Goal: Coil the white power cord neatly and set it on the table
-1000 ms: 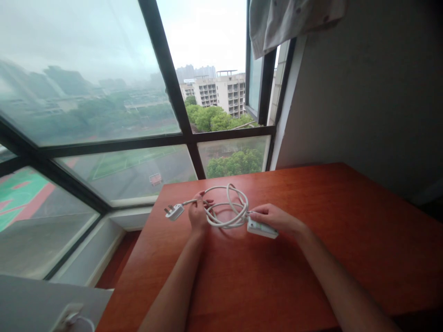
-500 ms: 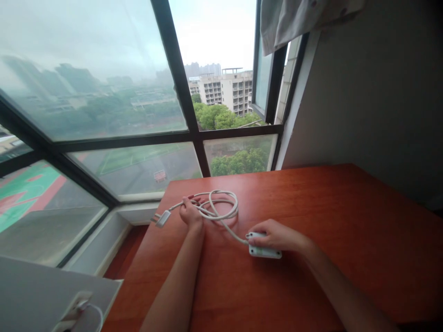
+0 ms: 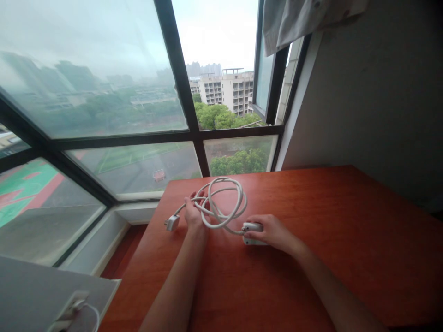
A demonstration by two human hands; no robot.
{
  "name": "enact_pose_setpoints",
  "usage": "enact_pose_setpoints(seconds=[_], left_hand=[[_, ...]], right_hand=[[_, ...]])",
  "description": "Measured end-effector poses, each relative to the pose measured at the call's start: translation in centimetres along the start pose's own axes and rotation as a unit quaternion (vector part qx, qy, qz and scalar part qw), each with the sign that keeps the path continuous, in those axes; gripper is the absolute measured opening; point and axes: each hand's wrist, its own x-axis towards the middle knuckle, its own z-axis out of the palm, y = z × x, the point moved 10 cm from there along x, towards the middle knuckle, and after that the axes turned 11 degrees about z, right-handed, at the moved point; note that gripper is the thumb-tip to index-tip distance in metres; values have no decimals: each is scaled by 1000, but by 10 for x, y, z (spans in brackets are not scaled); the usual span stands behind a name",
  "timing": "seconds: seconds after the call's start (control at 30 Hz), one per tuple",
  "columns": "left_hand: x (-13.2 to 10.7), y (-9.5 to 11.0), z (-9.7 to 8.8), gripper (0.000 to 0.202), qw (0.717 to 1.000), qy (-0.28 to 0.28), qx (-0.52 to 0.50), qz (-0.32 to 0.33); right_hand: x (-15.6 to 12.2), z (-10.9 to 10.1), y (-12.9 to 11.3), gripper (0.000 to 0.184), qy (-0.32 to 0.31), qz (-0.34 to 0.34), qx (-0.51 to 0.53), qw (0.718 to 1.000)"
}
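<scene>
A white power cable (image 3: 228, 203) lies in loose loops over the reddish wooden table (image 3: 328, 240). My left hand (image 3: 193, 215) is closed on the coiled cable and holds the loops up off the table. The cable's white plug (image 3: 171, 222) hangs just left of that hand, near the table's left edge. My right hand (image 3: 271, 230) is closed on the small white socket block (image 3: 252, 234) at the cable's other end, which rests on the table.
A large window with dark frames (image 3: 180, 92) rises just beyond the table's far edge. A grey wall (image 3: 374, 92) stands on the right. A pale cloth (image 3: 304, 18) hangs at the top. At the lower left sits a grey surface (image 3: 31, 295) with a white wall outlet (image 3: 71, 311).
My right hand has brought the socket block back towards the coil after pulling it away. My left hand has lifted the loops, which now stand wider and higher.
</scene>
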Motion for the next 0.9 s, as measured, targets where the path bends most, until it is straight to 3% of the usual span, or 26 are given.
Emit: enact_pose_setpoints(seconds=[0.17, 0.33, 0.47, 0.6, 0.73, 0.83, 0.9], left_hand=[[-20, 3, 24, 43, 996, -35, -54, -56], [-33, 2, 40, 43, 994, -81, -40, -66], [-42, 4, 53, 44, 990, -134, -7, -46], [-51, 10, 65, 47, 982, -182, 47, 19], [-51, 12, 65, 42, 977, -168, 89, 92], [-48, 8, 63, 42, 970, -160, 138, 124], [-46, 2, 61, 43, 966, -162, 161, 123]], right_hand=[[5, -26, 8, 29, 121, -15, -39, 992], [3, -33, 2, 30, 180, -71, -70, 979], [1, -35, 8, 46, 210, -52, -97, 972], [4, -35, 20, 58, 197, -30, -45, 979], [13, -35, 31, 54, 130, -1, 137, 982], [15, -29, 34, 47, 41, 35, 332, 942], [12, -26, 31, 46, 13, 53, 411, 910]])
